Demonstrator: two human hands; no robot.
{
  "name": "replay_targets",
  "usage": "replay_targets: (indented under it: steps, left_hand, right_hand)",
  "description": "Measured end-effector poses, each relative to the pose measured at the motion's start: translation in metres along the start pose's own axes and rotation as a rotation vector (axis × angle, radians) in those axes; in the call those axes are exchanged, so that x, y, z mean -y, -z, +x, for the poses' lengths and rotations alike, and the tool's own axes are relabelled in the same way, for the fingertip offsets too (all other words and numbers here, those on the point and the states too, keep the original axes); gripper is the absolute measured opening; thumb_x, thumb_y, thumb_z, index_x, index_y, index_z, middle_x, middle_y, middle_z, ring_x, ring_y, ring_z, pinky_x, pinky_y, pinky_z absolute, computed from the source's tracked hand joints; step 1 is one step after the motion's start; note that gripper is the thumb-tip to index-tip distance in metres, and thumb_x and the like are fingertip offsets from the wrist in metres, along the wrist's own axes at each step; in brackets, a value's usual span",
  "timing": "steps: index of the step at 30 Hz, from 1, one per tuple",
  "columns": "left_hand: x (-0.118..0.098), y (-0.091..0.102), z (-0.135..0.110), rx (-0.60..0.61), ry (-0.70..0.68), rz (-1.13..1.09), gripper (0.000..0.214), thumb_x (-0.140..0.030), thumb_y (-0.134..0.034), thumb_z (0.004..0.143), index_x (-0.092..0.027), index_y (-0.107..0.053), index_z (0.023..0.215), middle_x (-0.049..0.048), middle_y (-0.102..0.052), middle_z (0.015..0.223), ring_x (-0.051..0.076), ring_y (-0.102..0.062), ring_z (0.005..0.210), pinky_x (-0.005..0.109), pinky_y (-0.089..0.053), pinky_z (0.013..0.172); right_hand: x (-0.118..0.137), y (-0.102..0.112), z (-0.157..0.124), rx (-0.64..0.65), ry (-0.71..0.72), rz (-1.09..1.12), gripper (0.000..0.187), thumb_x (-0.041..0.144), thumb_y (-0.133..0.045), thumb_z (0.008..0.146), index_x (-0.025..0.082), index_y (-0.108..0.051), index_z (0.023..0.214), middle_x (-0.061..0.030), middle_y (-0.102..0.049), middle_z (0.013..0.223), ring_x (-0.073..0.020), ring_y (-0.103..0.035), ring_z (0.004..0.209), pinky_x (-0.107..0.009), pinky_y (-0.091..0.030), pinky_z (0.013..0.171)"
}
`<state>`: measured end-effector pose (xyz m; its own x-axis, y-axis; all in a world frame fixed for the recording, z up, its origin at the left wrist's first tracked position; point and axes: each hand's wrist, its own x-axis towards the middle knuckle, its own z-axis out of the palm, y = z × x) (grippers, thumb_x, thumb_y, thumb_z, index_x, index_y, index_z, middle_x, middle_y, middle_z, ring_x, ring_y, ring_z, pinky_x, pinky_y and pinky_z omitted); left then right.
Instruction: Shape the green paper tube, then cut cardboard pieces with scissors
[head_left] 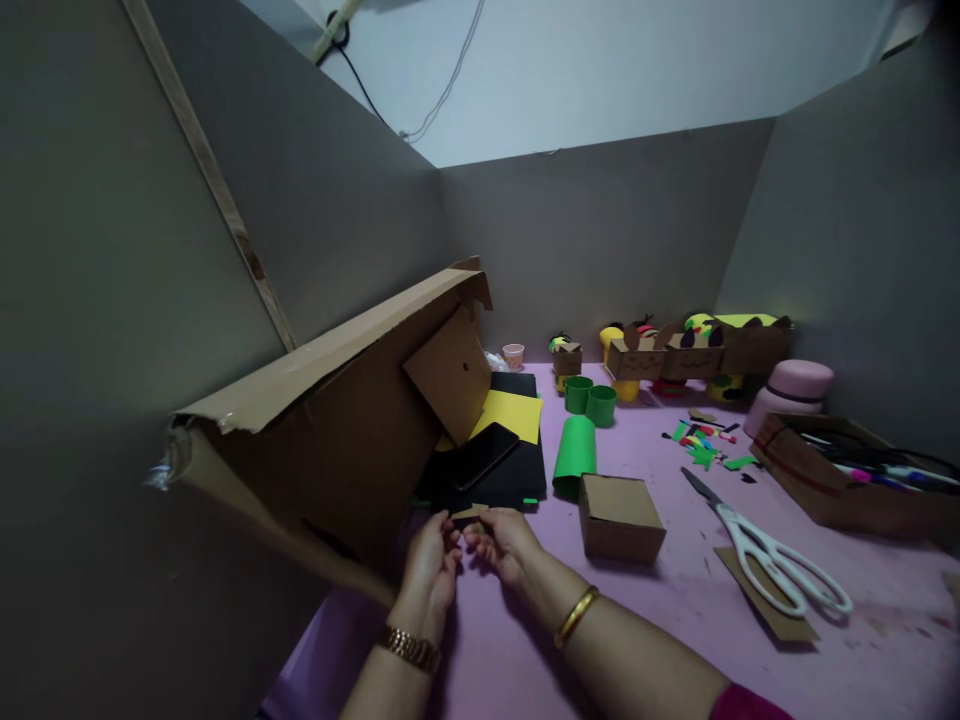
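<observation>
Between both hands is a small piece of brown cardboard (470,514), held just above the pink tabletop. My left hand (431,565) pinches its left end, with a watch on the wrist. My right hand (508,545) grips the right end between thumb and fingers, below a gold bangle. Just beyond the fingers lies a black folder or board (517,485), bearing a dark phone (486,455) and a yellow sheet (517,415). To the right of my right hand sit a small closed cardboard box (621,510) and a curved green paper piece (576,452).
A large open carton (352,400) leans along the left wall. White-handled scissors (780,565) lie across a cardboard scrap at right, near a cardboard tray (840,490) of pens and a pink bottle (791,390). Green paper rings (601,405), paper scraps (705,440) and cardboard animal figures (637,358) stand farther back.
</observation>
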<state>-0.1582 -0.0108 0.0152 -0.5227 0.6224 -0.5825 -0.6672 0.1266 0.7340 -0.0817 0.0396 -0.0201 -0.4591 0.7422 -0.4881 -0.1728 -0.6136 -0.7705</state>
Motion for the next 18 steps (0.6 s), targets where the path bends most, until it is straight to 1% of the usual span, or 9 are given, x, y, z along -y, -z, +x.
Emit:
replay_targets:
  steps: [2,5,8,11,15,18]
  left_hand:
    - [0.001,-0.004,0.004,0.015,-0.002,-0.004,0.012,-0.023,-0.054,0.088,-0.012,-0.058,0.087,-0.0026,-0.057,0.072,0.006,-0.050,0.050,0.019,-0.042,0.042]
    - [0.001,-0.011,0.013,0.026,0.002,-0.030,0.014,-0.025,-0.054,0.088,-0.013,-0.059,0.094,0.0006,-0.061,0.081,0.009,-0.057,0.059,0.023,-0.049,0.050]
    - [0.002,-0.018,0.024,-0.014,0.018,-0.051,0.019,-0.027,-0.054,0.088,-0.013,-0.058,0.101,0.0031,-0.063,0.089,0.012,-0.060,0.067,0.026,-0.052,0.056]
    - [0.004,-0.021,0.035,-0.077,0.022,-0.064,0.021,-0.028,-0.054,0.088,-0.014,-0.058,0.104,0.0038,-0.062,0.093,0.012,-0.060,0.069,0.027,-0.053,0.057]
    - [0.006,-0.021,0.042,-0.088,0.042,-0.090,0.024,-0.029,-0.054,0.088,-0.015,-0.057,0.106,0.0050,-0.063,0.097,0.014,-0.062,0.074,0.029,-0.054,0.061]
    - [0.006,-0.020,0.044,-0.113,0.045,-0.123,0.027,-0.028,-0.055,0.087,-0.016,-0.056,0.111,0.0065,-0.061,0.105,0.016,-0.062,0.081,0.032,-0.054,0.066]
  right_hand:
    - [0.000,-0.003,0.000,-0.026,0.053,-0.010,0.018,0.029,-0.053,0.093,0.013,-0.060,0.094,0.0017,-0.062,0.076,-0.0076,-0.057,0.052,-0.020,-0.048,0.046]
    - [0.000,-0.002,-0.004,-0.062,0.131,-0.043,0.018,0.029,-0.053,0.093,0.013,-0.060,0.091,0.0033,-0.061,0.071,-0.0063,-0.054,0.048,-0.018,-0.046,0.042]
    - [0.000,0.002,-0.010,-0.090,0.183,-0.086,0.019,0.029,-0.052,0.094,0.012,-0.059,0.088,0.0050,-0.058,0.066,-0.0051,-0.050,0.043,-0.017,-0.043,0.039]
    - [0.000,0.009,-0.016,-0.109,0.202,-0.117,0.020,0.029,-0.051,0.094,0.012,-0.059,0.085,0.0059,-0.057,0.063,-0.0047,-0.049,0.041,-0.016,-0.041,0.037]
    - [-0.002,0.019,-0.027,-0.117,0.203,-0.120,0.023,0.028,-0.051,0.094,0.013,-0.058,0.079,0.0073,-0.055,0.058,-0.0043,-0.047,0.038,-0.015,-0.037,0.034]
    - [-0.008,0.028,-0.041,-0.109,0.197,-0.094,0.026,0.025,-0.050,0.094,0.013,-0.055,0.072,0.0082,-0.054,0.052,-0.0042,-0.047,0.035,-0.014,-0.031,0.031]
